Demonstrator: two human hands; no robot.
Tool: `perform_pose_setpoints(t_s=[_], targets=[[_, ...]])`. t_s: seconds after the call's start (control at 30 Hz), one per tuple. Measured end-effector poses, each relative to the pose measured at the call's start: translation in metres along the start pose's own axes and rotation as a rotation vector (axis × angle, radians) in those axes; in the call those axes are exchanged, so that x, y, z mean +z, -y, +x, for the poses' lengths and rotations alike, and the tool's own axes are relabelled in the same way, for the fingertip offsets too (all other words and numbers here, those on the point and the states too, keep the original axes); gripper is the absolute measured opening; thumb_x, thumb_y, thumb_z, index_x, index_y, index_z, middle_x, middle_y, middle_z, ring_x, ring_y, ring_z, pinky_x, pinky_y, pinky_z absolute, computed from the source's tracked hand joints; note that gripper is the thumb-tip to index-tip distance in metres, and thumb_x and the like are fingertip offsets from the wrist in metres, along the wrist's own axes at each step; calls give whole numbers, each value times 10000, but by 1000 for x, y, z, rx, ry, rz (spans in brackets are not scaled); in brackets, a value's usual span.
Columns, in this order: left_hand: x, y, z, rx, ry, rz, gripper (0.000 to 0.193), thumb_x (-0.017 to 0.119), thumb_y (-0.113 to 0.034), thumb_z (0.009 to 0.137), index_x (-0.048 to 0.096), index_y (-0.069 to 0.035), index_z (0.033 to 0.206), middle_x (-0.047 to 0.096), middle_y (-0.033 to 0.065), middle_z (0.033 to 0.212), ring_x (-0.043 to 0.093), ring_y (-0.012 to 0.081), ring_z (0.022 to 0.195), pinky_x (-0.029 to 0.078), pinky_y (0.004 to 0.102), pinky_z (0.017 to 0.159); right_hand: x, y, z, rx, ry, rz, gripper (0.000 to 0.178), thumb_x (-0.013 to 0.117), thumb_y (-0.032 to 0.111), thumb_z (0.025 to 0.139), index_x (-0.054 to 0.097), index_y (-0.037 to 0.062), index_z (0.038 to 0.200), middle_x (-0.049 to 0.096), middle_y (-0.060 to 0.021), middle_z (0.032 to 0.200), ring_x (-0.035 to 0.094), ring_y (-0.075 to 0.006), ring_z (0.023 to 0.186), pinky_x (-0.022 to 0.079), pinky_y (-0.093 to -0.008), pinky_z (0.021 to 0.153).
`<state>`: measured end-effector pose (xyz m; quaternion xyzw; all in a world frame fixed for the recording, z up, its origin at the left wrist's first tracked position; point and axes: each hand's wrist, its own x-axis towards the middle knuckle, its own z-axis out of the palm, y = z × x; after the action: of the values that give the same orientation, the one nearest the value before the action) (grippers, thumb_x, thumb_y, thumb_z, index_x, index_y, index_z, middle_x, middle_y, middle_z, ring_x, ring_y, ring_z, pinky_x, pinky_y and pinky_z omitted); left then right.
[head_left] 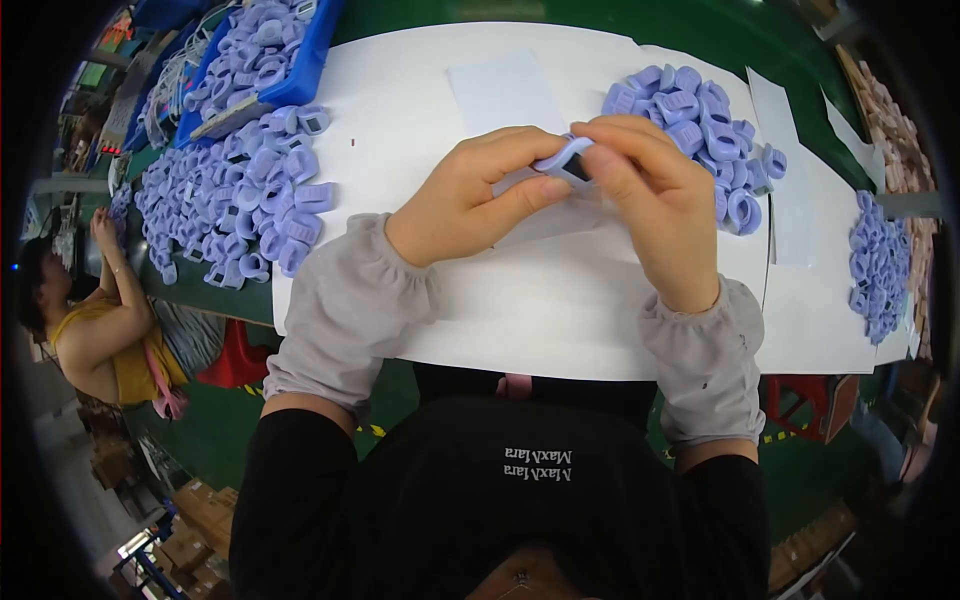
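Note:
Both of my hands meet over the white paper-covered table, holding one small lilac rubber piece between them. My left hand pinches it with thumb and forefinger from the left. My right hand curls over it from the right, fingertips on its top. Grey sleeve covers sit on both wrists. Just past my right hand lies a heap of the same lilac pieces.
A bigger spread of lilac pieces covers the table's left side, below a blue bin full of them. Another pile lies at the far right. A person works at the left. Red stools stand under the table.

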<state>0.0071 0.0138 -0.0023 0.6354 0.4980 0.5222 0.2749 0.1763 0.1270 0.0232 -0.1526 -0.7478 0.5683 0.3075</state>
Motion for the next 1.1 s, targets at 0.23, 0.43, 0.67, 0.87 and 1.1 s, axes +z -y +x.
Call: perform_pose_setpoints(t_s=[0.23, 0.43, 0.67, 0.87, 1.1], targets=[[-5, -16, -1, -33, -240, 135, 213, 703, -121, 823, 566, 4, 927, 655, 123, 935, 652, 246, 877, 493, 331, 792, -24, 4, 0, -118, -250, -436, 293, 699, 111, 828, 653, 18, 1102, 654, -70, 1026, 590, -168, 927, 441, -287, 857], [-135, 7, -50, -350, -487, 1369, 197, 711, -119, 751, 694, -101, 947, 617, 122, 923, 586, 305, 903, 464, 423, 786, -81, -5, 2, -66, -505, -948, 321, 700, 151, 830, 645, 51, 1129, 606, -116, 1170, 543, -253, 1102, 406, -351, 961], [-134, 10, -51, -587, -381, 1605, 207, 701, -156, 755, 715, -137, 961, 621, 98, 954, 552, 326, 995, 443, 457, 842, -44, -4, 6, -372, -441, -846, 308, 674, 96, 830, 639, 32, 1129, 580, -139, 1208, 530, -302, 1135, 399, -370, 984], [-42, -19, 10, -371, -240, -82, 274, 638, -171, 919, 611, 4, 1128, 644, 50, 1028, 592, 103, 920, 465, 242, 796, -18, -5, -1, -442, -71, -628, 352, 644, 48, 843, 599, -7, 1188, 576, -147, 1246, 547, -296, 1138, 412, -355, 976], [5, -19, 7, -368, 32, -385, 381, 454, -176, 1012, 463, 39, 1328, 566, 102, 1240, 532, 166, 1154, 420, 312, 1011, 2, -21, -2, -314, 27, -327, 432, 614, 45, 872, 513, 2, 1289, 573, -129, 1258, 543, -270, 1151, 394, -355, 987]])
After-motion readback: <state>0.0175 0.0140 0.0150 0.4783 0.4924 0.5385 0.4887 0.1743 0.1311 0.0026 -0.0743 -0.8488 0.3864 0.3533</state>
